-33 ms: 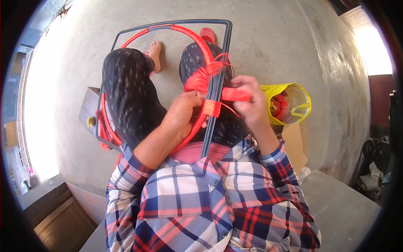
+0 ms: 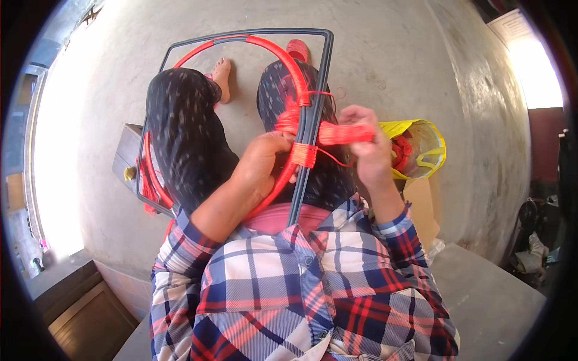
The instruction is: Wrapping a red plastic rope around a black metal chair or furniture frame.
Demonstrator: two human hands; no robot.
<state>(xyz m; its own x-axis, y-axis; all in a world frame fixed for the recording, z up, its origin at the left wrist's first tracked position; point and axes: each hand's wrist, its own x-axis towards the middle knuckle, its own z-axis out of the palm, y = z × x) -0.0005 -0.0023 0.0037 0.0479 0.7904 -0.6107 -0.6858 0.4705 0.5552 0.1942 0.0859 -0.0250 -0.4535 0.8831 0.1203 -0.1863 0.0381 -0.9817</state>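
Observation:
Across my thighs rests a dark grey rectangular frame (image 2: 316, 102) with a red-wrapped ring (image 2: 278, 55) inside it. Red cord lashing (image 2: 304, 155) binds the ring to the frame's right-hand bar. My left hand (image 2: 260, 162) is closed round the ring beside this lashing, its fingertips partly hidden. A bundle of red cord (image 2: 340, 133) passes through the gap between ring and bar, above the lashing, its left part blurred. My right hand (image 2: 370, 147) grips the bundle's right end. From the lashing a thin red strand runs toward my right hand.
Right of my knee, a yellow bag (image 2: 442, 144) holding red material lies open beside a cardboard piece (image 2: 423, 210). A grey box (image 2: 127, 157) with red cord stands left of my leg. Grey concrete floor (image 2: 385, 60) spreads ahead.
My right hand has shifted slightly right and the cord bundle with it, so more of it shows right of the bar. The loose red mass on the left has shrunk. My left hand stays put.

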